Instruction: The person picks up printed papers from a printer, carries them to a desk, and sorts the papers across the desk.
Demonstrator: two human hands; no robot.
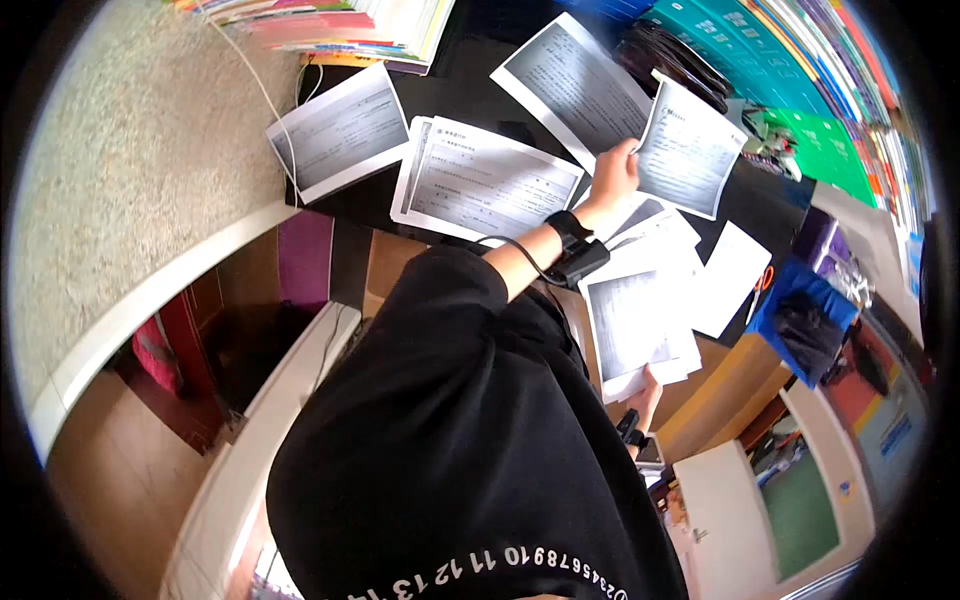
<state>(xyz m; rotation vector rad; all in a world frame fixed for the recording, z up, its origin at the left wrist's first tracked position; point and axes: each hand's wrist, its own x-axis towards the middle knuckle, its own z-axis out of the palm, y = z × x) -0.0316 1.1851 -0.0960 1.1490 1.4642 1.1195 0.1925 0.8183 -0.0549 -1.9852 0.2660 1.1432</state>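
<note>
White sheet point(688, 150): left hand point(612, 178) pinches it | glare-washed papers point(628, 312): right hand point(647, 396) pinches, apparently part-hidden

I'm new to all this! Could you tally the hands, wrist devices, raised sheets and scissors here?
Hands: 2 (left hand, right hand)
Black wrist devices: 2 (left one, right one)
Raised sheet: 1, in the left hand
Orange-handled scissors: 1
Total: 6
The overlapping papers by the right hand can't be counted reliably.

A black desk point(460, 98) carries printed sheets point(490, 182) — some piled, some single — plus stacked books point(375, 28) and orange-handled scissors point(766, 278).
</note>
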